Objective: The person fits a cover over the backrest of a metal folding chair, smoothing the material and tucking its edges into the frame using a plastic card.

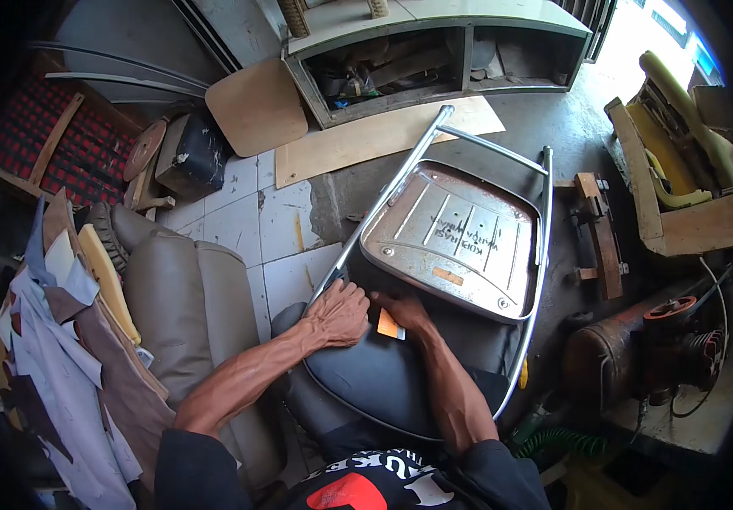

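A folding chair with a bare metal seat pan (455, 238) and chromed tube frame (400, 180) lies tilted across my lap. Its black padded part (375, 370) is nearest my body. My left hand (341, 314) is closed at the left tube, over the edge of the black pad; what its fingers grip is hidden. Close beside it, my right hand (402, 311) has its fingers curled in, thumb side toward the left hand. Whatever it holds does not show. An orange and white label (391, 325) lies on the pad under my right wrist.
Brown padded upholstery (175, 310) and fabric pieces (69, 357) are at the left. An air compressor (630, 348) stands at the right, below a wooden box (681, 217). A plywood sheet (366, 149) lies before a low cabinet (434, 72). A wooden clamp-like piece (602, 234) is right of the chair.
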Available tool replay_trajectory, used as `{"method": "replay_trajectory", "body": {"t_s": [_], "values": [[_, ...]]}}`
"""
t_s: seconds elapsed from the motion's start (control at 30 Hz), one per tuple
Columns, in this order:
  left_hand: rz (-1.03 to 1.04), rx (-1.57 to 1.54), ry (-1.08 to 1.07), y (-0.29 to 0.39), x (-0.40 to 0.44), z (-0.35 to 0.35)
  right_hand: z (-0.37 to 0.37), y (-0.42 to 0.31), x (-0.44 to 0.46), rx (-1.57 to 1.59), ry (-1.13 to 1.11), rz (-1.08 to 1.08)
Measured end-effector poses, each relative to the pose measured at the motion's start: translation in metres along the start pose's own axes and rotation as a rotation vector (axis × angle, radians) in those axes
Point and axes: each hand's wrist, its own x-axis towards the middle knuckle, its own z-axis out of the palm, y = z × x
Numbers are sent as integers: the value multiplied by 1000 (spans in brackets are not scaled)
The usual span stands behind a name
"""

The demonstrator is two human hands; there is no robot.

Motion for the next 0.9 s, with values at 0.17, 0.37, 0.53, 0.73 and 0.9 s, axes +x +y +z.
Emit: {"method": "replay_trajectory", "body": {"t_s": [0.17,0.37,0.53,0.73,0.9], "values": [[9,-30,31,-2,3,2,-4,3,1,-23,186,-99],[-28,-83,-7,-7,3,4,-8,-21,-14,348,86,159],[-33,-120,-53,-7,5,2,-22,2,-7,328,-86,55],[-33,-110,-35,-6,6,-3,-30,-39,-35,146,13,8],[-33,-130,-6,-6,6,-3,-35,-30,-24,176,-122,131]]}}
